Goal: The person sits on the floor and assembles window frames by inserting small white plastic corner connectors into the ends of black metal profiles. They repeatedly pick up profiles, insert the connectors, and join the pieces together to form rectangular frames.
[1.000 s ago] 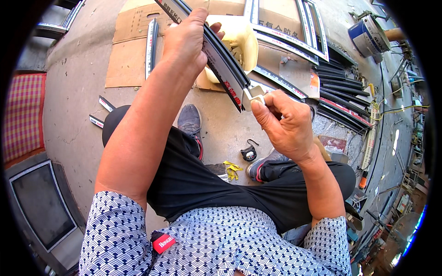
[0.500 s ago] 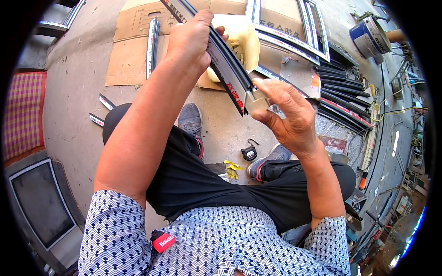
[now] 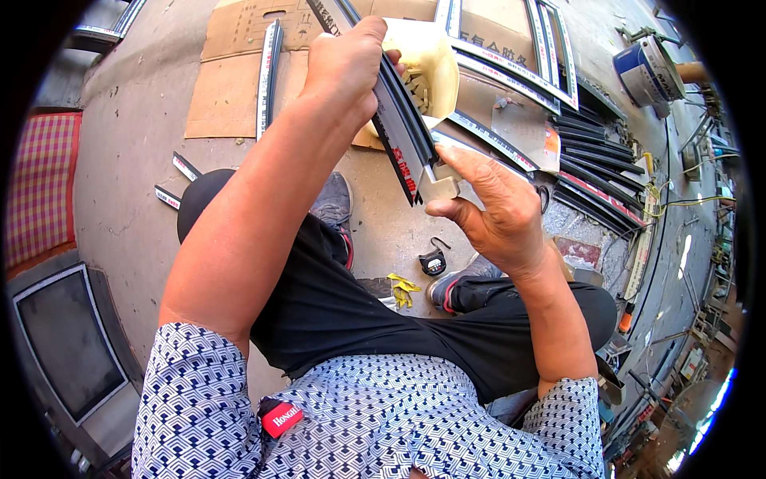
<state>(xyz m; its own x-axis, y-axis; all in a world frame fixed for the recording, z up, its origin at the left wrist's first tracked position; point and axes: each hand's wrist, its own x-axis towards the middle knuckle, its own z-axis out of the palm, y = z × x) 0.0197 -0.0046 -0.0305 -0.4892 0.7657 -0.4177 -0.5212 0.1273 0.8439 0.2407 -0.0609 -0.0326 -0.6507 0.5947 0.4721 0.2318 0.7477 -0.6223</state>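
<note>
A long black-and-grey frame profile (image 3: pixel 396 132) slants down from the top of the head view, with red print by its lower end. My left hand (image 3: pixel 343 68) is wrapped round its upper part. At the lower end sits a pale metallic corner connector (image 3: pixel 439 186), partly against or inside the profile's end; how deep is hidden. My right hand (image 3: pixel 501 209) pinches this connector between thumb and fingers. Behind the profile stands a cream plastic tub (image 3: pixel 445 68) holding several small pale pieces (image 3: pixel 416 89).
Cardboard (image 3: pixel 227 100) lies on the floor, with frame profiles (image 3: pixel 269 80) on it and an assembled frame (image 3: pixel 511 76) at the far right. Black strips (image 3: pixel 598 152) are piled beyond my right hand. A tape measure (image 3: pixel 432 263) and yellow scraps (image 3: pixel 404 289) lie between my shoes. A bucket (image 3: pixel 648 70) lies tilted.
The connector has shifted slightly down and left at the profile's end. My right thumb and fingers have moved a little with it, while my left hand keeps its hold.
</note>
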